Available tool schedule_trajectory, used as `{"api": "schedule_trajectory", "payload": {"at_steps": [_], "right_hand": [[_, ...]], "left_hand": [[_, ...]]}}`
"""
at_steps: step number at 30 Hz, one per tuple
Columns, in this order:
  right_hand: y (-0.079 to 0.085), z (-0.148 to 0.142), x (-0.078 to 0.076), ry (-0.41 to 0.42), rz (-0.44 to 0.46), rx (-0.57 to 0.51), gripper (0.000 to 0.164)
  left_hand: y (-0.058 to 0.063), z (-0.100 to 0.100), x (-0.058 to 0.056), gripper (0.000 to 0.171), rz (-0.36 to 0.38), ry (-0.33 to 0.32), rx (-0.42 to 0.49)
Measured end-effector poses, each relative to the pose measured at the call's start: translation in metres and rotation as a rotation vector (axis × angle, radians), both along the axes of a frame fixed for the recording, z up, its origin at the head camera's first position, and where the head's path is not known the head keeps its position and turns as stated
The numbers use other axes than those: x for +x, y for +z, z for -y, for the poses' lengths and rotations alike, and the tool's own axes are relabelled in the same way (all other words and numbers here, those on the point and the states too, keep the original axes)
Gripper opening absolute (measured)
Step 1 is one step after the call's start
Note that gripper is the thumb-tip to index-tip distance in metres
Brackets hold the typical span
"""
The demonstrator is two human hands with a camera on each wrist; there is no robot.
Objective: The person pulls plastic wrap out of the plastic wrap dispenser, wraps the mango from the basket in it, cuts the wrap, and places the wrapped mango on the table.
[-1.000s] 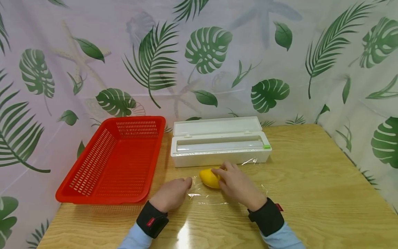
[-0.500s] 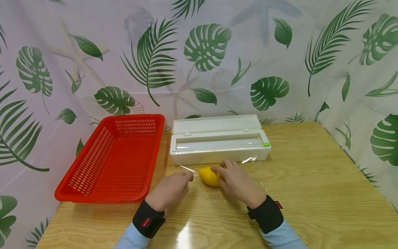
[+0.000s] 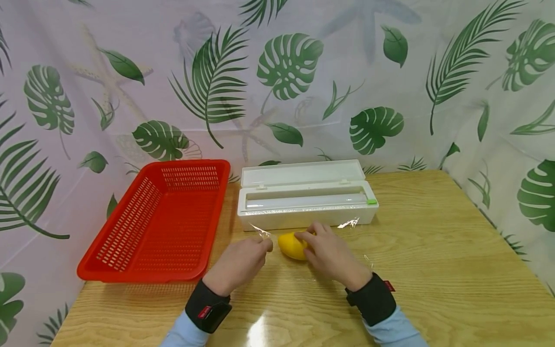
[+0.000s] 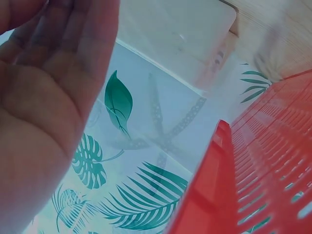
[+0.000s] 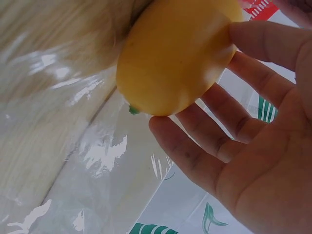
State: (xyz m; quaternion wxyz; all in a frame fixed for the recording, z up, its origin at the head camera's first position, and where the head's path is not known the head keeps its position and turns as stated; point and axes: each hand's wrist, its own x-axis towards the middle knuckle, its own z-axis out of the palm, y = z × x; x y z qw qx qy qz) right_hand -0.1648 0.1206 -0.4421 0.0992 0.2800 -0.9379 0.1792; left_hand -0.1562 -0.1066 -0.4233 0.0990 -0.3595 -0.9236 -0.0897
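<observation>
A yellow mango with a small green stem end rests on clear plastic wrap spread over the table. My right hand grips the mango from the right, thumb and fingertips around its side, as the right wrist view shows. To the mango's left, my left hand pinches the edge of the wrap between thumb and curled fingers; the fingertips are mostly hidden. Behind both hands stands a white wrap dispenser box, lid raised, with the roll inside and film running out over its front edge.
A red plastic basket with slotted walls stands on the left, close to my left forearm. A green cutter slide sits at the dispenser's right end. The wooden table extends to the right, and a leaf-printed curtain hangs behind.
My left hand has shifted slightly away from me and the wrap's edge has been drawn up toward the dispenser, with creases at its left. My right hand keeps its grip on the mango.
</observation>
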Motion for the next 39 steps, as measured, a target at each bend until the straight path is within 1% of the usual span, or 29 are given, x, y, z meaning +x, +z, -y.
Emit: {"api": "schedule_trajectory", "payload": {"at_steps": [3,6,11,15,19,22,24,27,28,30,32,36,39], "right_hand": [[0.000,0.000,0.000,-0.002,0.005,0.008,0.035],[0.001,0.000,0.000,-0.005,0.005,0.020,0.035],[0.000,0.001,0.000,-0.009,0.001,0.033,0.034],[0.000,0.002,0.001,-0.003,0.012,0.021,0.034],[0.002,0.003,0.000,0.003,0.010,-0.004,0.033],[0.002,0.002,-0.001,0.009,-0.002,-0.008,0.032],[0.002,0.000,-0.001,0.015,-0.021,-0.006,0.032],[0.000,0.000,-0.001,0.027,-0.058,-0.011,0.030],[0.000,-0.001,-0.001,0.026,-0.070,-0.012,0.030],[0.001,-0.004,-0.002,0.024,-0.077,-0.015,0.030],[0.001,-0.005,-0.003,0.024,-0.072,-0.016,0.030],[0.000,-0.006,-0.003,0.037,-0.058,0.008,0.031],[0.001,-0.007,-0.004,0.052,-0.057,0.028,0.031]], "left_hand": [[0.001,-0.001,0.000,0.013,-0.005,0.005,0.008],[0.002,-0.001,0.000,0.013,0.014,0.005,0.026],[0.004,-0.003,0.001,0.015,0.039,-0.016,0.063],[0.005,-0.004,0.001,0.013,0.049,-0.027,0.082],[0.008,-0.008,0.000,0.011,0.035,-0.023,0.116],[0.010,-0.014,-0.004,0.010,0.039,-0.026,0.153],[0.012,-0.022,-0.008,0.010,0.052,-0.032,0.183],[0.015,-0.032,-0.017,0.011,0.105,-0.031,0.229],[0.017,-0.038,-0.022,0.011,0.125,-0.032,0.242],[0.020,-0.048,-0.030,0.011,0.167,-0.021,0.259],[0.021,-0.056,-0.035,0.010,0.217,-0.001,0.267],[0.023,-0.059,-0.034,0.009,0.281,0.056,0.295],[0.022,-0.058,-0.032,0.009,0.288,0.074,0.331]]}}
